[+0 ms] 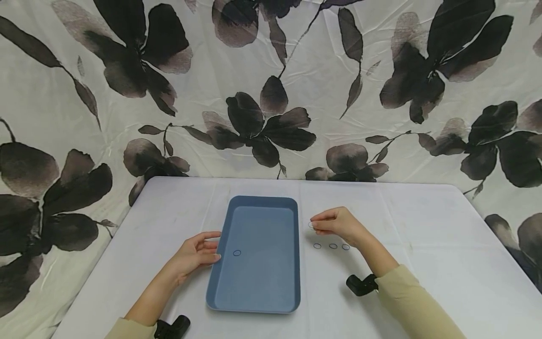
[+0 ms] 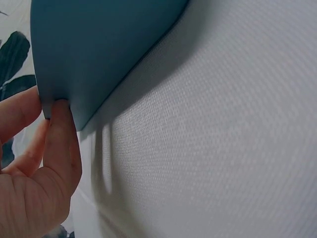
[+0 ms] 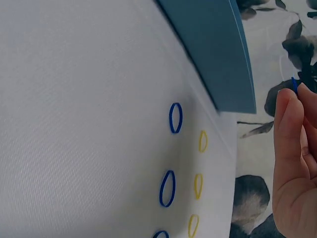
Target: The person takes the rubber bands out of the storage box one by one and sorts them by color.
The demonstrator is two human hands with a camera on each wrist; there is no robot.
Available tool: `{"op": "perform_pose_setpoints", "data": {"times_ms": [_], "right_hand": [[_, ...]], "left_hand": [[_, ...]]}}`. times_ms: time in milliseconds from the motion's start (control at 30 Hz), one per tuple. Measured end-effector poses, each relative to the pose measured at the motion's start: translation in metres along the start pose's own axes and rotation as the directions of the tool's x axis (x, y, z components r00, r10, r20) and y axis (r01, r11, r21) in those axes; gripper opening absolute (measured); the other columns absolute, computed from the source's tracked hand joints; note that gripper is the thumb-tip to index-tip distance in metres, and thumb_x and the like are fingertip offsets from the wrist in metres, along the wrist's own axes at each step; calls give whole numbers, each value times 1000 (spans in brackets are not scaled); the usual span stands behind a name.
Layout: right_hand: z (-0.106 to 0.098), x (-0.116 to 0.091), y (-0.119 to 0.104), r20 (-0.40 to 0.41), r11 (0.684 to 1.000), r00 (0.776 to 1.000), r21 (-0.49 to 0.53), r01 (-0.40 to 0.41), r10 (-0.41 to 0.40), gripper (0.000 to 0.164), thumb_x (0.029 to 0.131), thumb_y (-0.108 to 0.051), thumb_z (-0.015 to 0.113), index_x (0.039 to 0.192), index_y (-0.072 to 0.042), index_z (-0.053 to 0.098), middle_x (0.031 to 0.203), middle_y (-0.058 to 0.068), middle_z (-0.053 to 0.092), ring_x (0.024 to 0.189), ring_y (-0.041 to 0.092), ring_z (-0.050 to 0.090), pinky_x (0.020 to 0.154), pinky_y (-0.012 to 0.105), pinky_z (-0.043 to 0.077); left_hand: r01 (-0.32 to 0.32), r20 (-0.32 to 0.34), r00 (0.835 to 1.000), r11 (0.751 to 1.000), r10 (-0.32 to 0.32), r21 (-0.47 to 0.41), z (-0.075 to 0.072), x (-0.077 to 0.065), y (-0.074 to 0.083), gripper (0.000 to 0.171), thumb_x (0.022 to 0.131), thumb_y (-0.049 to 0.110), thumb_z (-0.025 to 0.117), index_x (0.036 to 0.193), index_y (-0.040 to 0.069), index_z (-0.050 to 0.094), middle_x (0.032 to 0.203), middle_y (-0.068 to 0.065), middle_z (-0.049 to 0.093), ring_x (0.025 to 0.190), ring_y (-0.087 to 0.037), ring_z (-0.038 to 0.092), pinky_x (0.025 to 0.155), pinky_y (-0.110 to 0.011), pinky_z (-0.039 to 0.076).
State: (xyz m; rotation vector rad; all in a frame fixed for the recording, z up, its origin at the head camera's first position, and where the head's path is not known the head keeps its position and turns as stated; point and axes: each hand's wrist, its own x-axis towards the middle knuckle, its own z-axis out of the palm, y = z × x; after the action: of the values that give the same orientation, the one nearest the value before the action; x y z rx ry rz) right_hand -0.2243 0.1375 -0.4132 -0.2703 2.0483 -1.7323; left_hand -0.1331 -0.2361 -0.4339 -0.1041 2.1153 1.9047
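A blue-grey rectangular tray [image 1: 254, 306] lies on the table with one small thin ring [image 1: 237, 253], like a rubber band, inside it. At the tray's left rim my left hand [image 1: 192, 256] holds the edge; the left wrist view has its fingers [image 2: 60, 129] on both sides of the rim. Right of the tray, my right hand [image 1: 340, 225] pinches a blue rubber band [image 3: 294, 85] between thumb and fingertips, above the table. Below that hand, several blue bands [image 3: 176, 118] lie in a row. Beside them runs a row of yellow bands [image 3: 198, 186], visible only in the right wrist view.
The table [image 1: 423, 226] has a white cloth cover. Behind it hangs a pale fabric [image 1: 313, 141] printed with dark flowers. A black device [image 1: 362, 285] sits at the right wrist, another black device [image 1: 172, 326] at the left.
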Motion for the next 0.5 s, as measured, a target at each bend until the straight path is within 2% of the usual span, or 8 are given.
{"op": "perform_pose_setpoints", "data": {"times_ms": [500], "right_hand": [[-19, -10, 6, -34, 998, 999, 52, -30, 32, 34, 84, 1, 65, 110, 21, 56, 87, 8, 68, 74, 11, 64, 70, 25, 55]], "left_hand": [[10, -17, 1000, 1000, -9, 10, 1, 0, 1, 66, 78, -9, 67, 136, -8, 36, 109, -19, 55, 88, -13, 59, 73, -23, 52]]}}
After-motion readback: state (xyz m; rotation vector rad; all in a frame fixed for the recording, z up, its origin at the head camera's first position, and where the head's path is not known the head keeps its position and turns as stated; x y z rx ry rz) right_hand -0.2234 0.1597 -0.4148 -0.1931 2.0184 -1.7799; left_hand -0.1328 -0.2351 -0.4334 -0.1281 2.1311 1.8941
